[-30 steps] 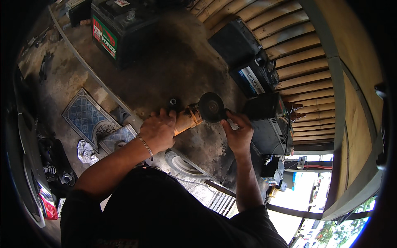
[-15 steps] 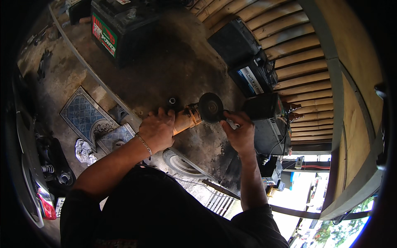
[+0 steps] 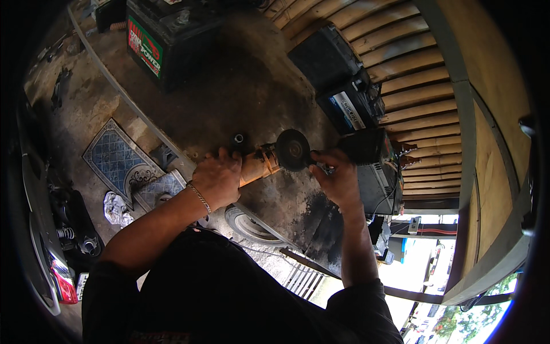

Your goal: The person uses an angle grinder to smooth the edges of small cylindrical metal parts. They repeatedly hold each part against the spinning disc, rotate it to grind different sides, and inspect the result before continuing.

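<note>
An orange angle grinder lies on the dark, stained tabletop, with its round black disc facing up. Wrapped over the rear of its body is my left hand, a chain bracelet at the wrist. My right hand is at the disc's right edge, thumb and fingers drawn together. Something small and shiny shows between those fingers, too small to name. Whether the fingertips touch the disc I cannot tell. A small metal ring or nut sits just beyond the grinder.
Several dark batteries line the table's right side, by a bamboo slat wall. A large battery stands at the far left. Below the metal table edge are a blue patterned mat, a wheel and a motorcycle.
My right hand and forearm have shifted slightly to the right, a little away from the disc. My left hand and the grinder have hardly moved.
</note>
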`<state>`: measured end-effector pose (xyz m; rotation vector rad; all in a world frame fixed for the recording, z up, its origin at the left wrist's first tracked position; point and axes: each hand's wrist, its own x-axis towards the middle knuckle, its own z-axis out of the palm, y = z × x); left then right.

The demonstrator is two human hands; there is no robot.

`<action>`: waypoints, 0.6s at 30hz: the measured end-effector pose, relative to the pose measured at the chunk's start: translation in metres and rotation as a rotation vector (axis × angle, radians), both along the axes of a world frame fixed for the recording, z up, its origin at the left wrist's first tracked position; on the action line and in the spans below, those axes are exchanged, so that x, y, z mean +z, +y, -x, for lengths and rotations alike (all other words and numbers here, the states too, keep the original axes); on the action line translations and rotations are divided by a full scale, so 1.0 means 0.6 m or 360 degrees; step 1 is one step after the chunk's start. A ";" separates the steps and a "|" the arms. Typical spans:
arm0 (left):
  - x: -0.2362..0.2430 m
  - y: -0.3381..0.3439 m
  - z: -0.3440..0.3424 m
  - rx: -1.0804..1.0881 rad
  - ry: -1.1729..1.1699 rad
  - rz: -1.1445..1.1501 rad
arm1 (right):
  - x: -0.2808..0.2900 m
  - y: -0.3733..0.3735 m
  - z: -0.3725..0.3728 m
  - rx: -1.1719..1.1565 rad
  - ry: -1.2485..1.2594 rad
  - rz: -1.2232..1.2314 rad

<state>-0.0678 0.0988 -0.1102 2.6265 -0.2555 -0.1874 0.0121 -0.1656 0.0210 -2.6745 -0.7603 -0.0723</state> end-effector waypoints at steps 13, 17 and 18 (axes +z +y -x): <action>-0.002 -0.003 0.001 0.0019 0.0004 -0.0096 | 0.000 0.014 -0.007 -0.0029 0.0044 -0.0040; -0.001 -0.003 0.001 0.0005 -0.0013 -0.0089 | -0.025 0.010 0.011 -0.0143 -0.0059 -0.0168; -0.001 -0.004 0.002 0.0026 -0.0009 -0.0075 | -0.031 0.007 0.016 -0.0150 -0.0077 -0.0209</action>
